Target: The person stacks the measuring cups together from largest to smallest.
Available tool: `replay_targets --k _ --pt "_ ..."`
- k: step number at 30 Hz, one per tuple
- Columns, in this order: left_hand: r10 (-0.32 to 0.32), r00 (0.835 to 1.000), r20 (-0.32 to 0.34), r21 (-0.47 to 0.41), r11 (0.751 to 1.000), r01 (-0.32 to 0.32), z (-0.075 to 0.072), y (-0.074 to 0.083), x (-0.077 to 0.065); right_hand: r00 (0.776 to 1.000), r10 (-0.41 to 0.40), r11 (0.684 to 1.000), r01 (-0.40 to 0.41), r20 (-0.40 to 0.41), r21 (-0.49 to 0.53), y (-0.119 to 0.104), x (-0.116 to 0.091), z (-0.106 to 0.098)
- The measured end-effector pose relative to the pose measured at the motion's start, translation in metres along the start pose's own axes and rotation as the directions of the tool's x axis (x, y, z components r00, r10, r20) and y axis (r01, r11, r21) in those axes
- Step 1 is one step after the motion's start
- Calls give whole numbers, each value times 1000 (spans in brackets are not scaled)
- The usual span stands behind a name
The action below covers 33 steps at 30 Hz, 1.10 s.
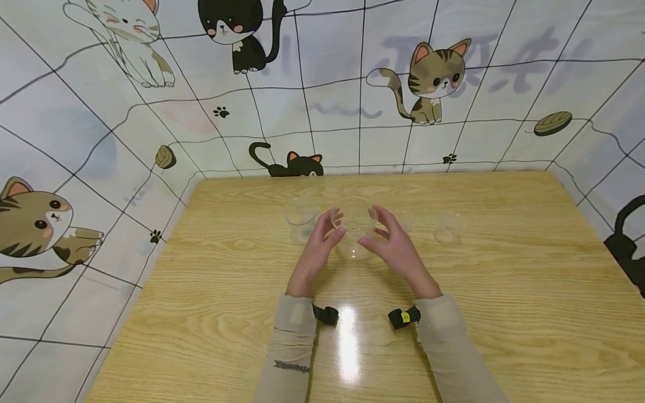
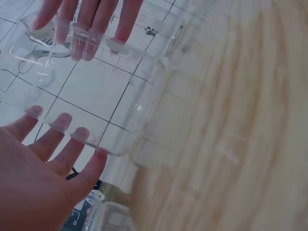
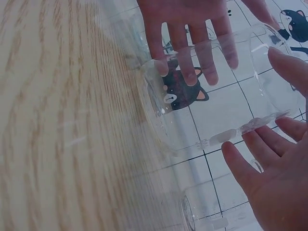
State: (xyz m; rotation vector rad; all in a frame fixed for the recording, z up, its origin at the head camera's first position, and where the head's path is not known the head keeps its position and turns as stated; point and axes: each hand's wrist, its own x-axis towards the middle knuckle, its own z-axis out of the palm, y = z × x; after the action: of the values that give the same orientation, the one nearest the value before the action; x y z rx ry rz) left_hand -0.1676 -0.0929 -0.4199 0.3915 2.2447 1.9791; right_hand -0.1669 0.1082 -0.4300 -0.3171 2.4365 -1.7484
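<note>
A large clear glass beaker [image 1: 354,219] with a pouring lip and printed graduations is upright between my two hands, in the middle of the table's far half. My left hand [image 1: 318,242] holds its left side, fingertips against the glass. On the opposite side my right hand [image 1: 398,243] holds it, with fingers and thumb spread around the wall. In the left wrist view the beaker [image 2: 103,91] has its base at the wood surface; whether it touches is hard to tell. The right wrist view shows fingertips of both hands pressed to the beaker [image 3: 224,108].
Another clear beaker [image 1: 301,221] stands just left of my left hand. A smaller clear glass vessel [image 1: 448,229] is to the right, and a faint one [image 1: 405,220] is partly behind my right hand. The wooden table [image 1: 227,313] meets a cat-patterned cloth [image 1: 337,101] at its far edge.
</note>
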Motion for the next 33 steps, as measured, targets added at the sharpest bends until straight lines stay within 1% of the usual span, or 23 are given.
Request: replay_targets --k 7,12,17,24,26,27,31,33 --pt "-6 1000 27 22 1000 5 -2 0 -1 1000 -19 1000 19 -5 4 0 3 2" --pt "-14 999 35 25 1000 13 -3 -1 -2 1000 1 999 -1 -1 -35 1 4 2" --pt "-3 999 45 7 1000 3 -3 -2 -2 1000 7 997 -6 14 -71 1 3 2" --pt "-3 998 62 -16 1000 4 -4 -5 -2 999 -35 998 37 33 -56 2 3 4" --pt "1 998 59 -15 1000 -1 -5 -13 1 998 -47 997 49 41 -54 2 4 4" --pt "-3 998 65 -17 1000 4 -5 -13 1 998 -49 997 52 44 -55 2 4 4" --pt "-13 996 86 -3 1000 14 -6 -13 1 998 -46 996 50 52 -74 2 3 5" --pt "-25 994 103 -4 1000 26 -7 -4 -2 997 -47 996 52 57 -72 2 3 5"
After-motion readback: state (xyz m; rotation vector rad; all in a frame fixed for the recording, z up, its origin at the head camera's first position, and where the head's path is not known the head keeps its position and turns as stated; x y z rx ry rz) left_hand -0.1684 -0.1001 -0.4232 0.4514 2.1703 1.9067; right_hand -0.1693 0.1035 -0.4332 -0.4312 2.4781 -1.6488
